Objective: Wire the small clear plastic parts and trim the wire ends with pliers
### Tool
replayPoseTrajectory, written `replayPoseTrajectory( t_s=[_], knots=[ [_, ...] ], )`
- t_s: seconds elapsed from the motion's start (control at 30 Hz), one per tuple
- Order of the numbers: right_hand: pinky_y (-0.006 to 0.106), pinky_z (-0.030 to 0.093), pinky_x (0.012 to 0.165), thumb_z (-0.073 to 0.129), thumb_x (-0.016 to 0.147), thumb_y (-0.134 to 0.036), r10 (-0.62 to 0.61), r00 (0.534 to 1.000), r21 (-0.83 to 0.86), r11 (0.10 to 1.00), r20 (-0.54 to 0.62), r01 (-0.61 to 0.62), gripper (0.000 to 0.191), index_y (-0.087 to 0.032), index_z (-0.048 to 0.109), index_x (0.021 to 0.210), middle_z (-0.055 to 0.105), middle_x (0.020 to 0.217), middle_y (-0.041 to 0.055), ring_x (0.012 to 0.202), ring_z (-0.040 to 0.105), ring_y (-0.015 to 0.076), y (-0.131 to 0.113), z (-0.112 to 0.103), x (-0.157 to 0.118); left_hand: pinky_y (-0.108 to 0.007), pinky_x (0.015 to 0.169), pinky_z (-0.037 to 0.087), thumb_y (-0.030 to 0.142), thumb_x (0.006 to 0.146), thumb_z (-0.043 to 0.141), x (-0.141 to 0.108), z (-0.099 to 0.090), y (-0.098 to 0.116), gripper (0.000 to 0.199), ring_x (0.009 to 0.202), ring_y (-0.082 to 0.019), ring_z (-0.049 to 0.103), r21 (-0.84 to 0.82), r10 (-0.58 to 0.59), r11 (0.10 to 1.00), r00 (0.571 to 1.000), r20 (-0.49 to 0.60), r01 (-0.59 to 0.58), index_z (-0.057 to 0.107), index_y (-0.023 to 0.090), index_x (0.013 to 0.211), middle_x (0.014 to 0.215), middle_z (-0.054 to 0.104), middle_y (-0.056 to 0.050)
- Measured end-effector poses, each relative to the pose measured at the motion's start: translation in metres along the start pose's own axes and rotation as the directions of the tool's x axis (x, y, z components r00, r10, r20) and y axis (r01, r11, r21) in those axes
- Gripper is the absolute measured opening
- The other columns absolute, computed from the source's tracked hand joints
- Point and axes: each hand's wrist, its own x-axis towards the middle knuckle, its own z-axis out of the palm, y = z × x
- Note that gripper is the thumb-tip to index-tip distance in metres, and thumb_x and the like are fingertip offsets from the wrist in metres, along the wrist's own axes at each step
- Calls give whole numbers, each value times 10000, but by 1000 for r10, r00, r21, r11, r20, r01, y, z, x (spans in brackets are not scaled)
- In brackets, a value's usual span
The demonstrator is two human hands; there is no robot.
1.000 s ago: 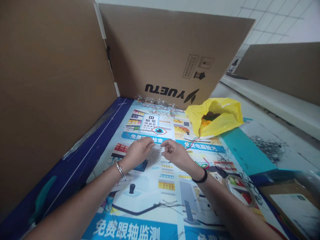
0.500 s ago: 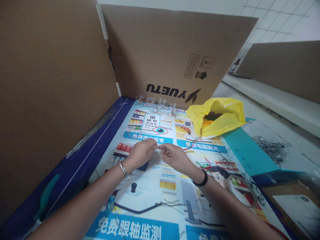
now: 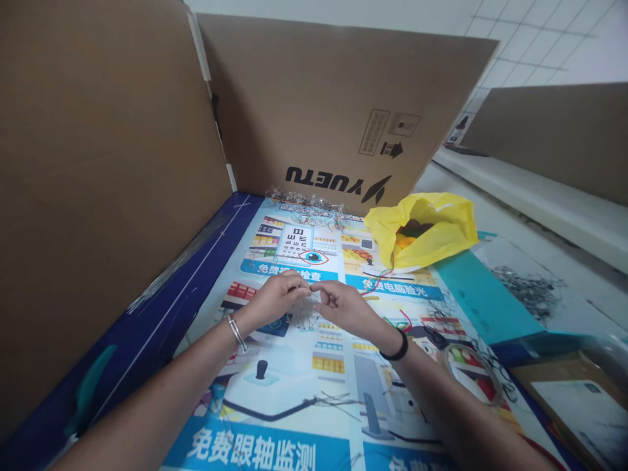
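Note:
My left hand [image 3: 282, 297] and my right hand [image 3: 346, 306] meet over the printed sheet [image 3: 289, 353], fingertips almost touching. Both are closed in a pinch on a thin wire [image 3: 311, 288], which is too fine to make out fully. Just beneath the fingers shows a pale, see-through wiry clump [image 3: 305, 314]; whether it hangs from the pinched wire or lies on the sheet I cannot tell. Red and green wires [image 3: 400, 322] lie right of my right hand. Nearer to me, several dark thin wires [image 3: 333, 399] rest on the sheet.
Cardboard panels [image 3: 318, 91] stand behind and at the left. A yellow bag [image 3: 426, 229] gapes at the back right. Wiry pieces [image 3: 314, 203] line the back panel. A tape roll [image 3: 473, 376], a dark wire heap [image 3: 527, 291] and a teal-handled tool [image 3: 91, 389] lie around.
My fingers have shifted slightly while staying pinched together. More of the pale wiry clump shows beneath them. The view has moved a little; other things lie as before.

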Motion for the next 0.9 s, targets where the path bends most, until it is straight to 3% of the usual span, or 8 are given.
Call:
replayPoseTrajectory(
  t_s=[0.17, 0.5, 0.73, 0.9],
  knots=[
    [199, 291, 514, 606, 689, -179, -23, 998, -78, 997, -67, 18, 161, -206, 599, 848, 392, 598, -59, 565, 399, 87, -2, 7, 2, -242, 729, 397, 238, 823, 481, -1, 1, 0, 181, 781, -130, 525, -49, 11, 999, 1000, 15, -10, 628, 173, 741, 745, 584, -2],
    [196, 320, 515, 566, 711, -171, 57, 985, 29, 998, -165, -53, 29, -195, 570, 728, 477, 607, -52, 542, 421, 81, 2, 11, 0, -231, 666, 427, 254, 813, 460, -1, -3, 7, 162, 743, -125, 544, -254, -148, 956, 989, 23, 149, 590, 163, 845, 808, 597, -10],
    [223, 352, 564, 570, 758, -204, -60, 965, -58, 997, -254, 47, 53, -199, 546, 711, 487, 662, -24, 624, 454, 112, 6, 10, 0, -274, 749, 440, 244, 807, 469, -3, -11, 3, 193, 845, -159, 582, -363, -157, 919, 987, 16, 152, 567, 164, 953, 885, 621, -40],
    [234, 368, 609, 591, 752, -157, -129, 955, -95, 990, -269, 107, 107, -195, 514, 689, 502, 746, -4, 686, 466, 123, 8, 10, -1, -283, 781, 424, 155, 777, 438, -3, -15, 3, 178, 841, -155, 565, -323, -121, 937, 992, 49, 130, 591, 155, 868, 857, 618, -34]
  ],
)
